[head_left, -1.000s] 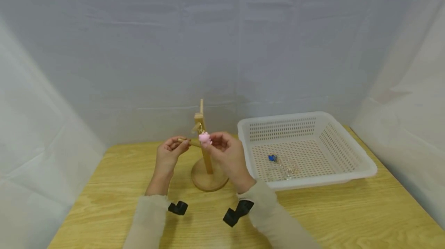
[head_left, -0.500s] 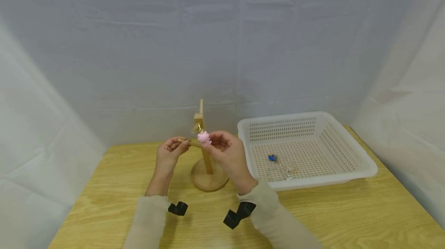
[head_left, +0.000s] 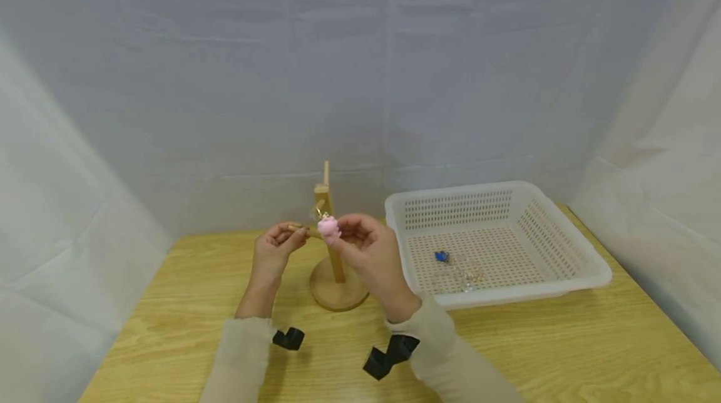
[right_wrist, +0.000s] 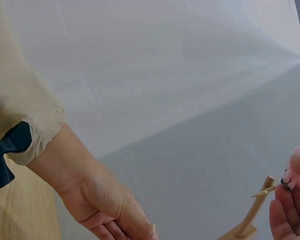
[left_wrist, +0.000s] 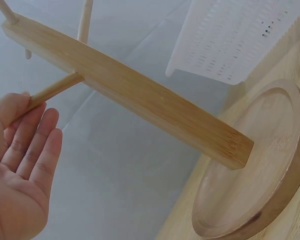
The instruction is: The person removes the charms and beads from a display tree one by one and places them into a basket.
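Observation:
A wooden peg stand [head_left: 337, 265] rises from a round base [left_wrist: 260, 170] on the table. My left hand [head_left: 281, 241] pinches the tip of its left peg [left_wrist: 55, 90]; in the left wrist view my thumb sits on the peg's end and my fingers [left_wrist: 37, 150] lie fairly straight. With my right hand [head_left: 360, 243] I hold a small pink charm [head_left: 328, 226] beside the post, just over that peg. Its gold ring [right_wrist: 264, 191] sticks out from my right fingertips [right_wrist: 290, 210] towards the stand.
A white perforated basket [head_left: 496, 295] stands to the right of the stand, holding a blue charm [head_left: 442, 256] and some clear pieces [head_left: 462, 275]. White cloth walls close in the back and both sides. Black camera mounts sit on both wrists.
My right hand has shifted the pink charm slightly left and down, closer to the peg. The left hand and the stand have stayed where they were.

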The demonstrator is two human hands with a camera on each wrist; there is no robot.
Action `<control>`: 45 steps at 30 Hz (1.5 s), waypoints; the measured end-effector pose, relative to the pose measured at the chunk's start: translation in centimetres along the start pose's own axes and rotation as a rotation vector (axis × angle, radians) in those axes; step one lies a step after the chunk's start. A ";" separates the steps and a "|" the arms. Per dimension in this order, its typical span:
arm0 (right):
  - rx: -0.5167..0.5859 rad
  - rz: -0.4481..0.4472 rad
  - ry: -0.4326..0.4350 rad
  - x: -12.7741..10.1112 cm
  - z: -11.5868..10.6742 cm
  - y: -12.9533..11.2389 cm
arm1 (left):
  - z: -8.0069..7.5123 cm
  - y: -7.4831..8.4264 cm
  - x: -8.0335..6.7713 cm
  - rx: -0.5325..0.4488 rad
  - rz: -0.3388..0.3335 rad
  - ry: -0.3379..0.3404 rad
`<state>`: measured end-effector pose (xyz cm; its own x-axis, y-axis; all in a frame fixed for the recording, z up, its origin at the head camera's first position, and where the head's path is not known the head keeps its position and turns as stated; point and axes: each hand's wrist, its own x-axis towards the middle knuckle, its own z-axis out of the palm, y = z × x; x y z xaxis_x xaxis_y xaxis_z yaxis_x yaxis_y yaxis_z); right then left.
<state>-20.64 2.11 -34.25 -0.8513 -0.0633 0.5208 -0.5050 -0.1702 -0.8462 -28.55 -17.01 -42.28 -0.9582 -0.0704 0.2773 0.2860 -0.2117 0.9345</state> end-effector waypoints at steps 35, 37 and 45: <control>0.023 0.010 0.066 -1.7 -6.6 1.0 | 0.0 0.4 0.0 0.036 -0.053 0.005; -0.014 0.044 0.081 -1.6 -7.7 1.4 | 0.0 0.3 0.1 0.036 -0.053 0.005; -0.177 0.229 0.146 -1.6 -11.5 2.0 | 0.0 0.2 0.1 0.034 -0.065 0.012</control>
<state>-21.92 13.22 -38.10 -0.9505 0.0633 0.3042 -0.3044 0.0064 -0.9525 -28.57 -17.04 -42.03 -0.9745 -0.0694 0.2134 0.2227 -0.1826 0.9576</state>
